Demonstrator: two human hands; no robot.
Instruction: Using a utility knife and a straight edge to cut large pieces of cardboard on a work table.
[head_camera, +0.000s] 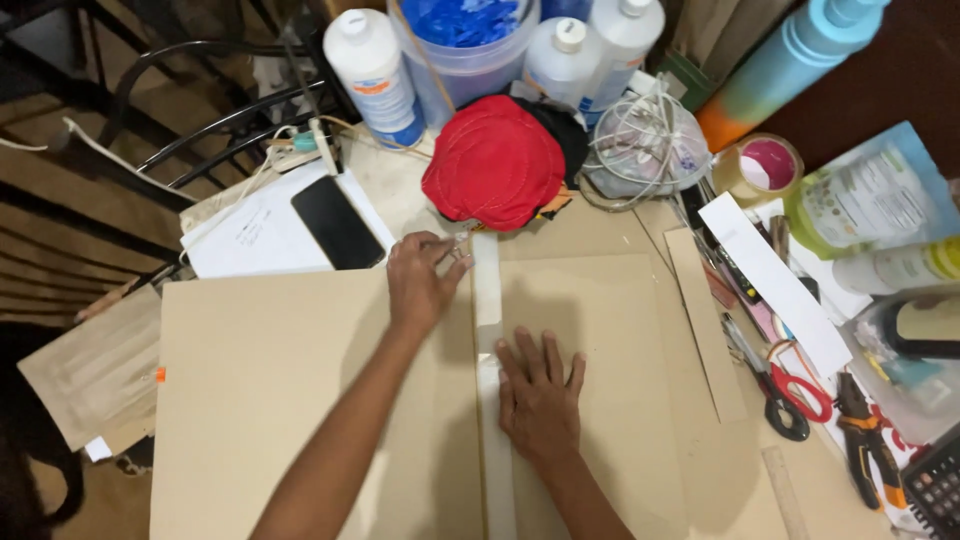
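Smooth brown cardboard (280, 400) — glossy tape strip (487, 290)

Bare forearms, sleeveless, ringless hands (480, 340)
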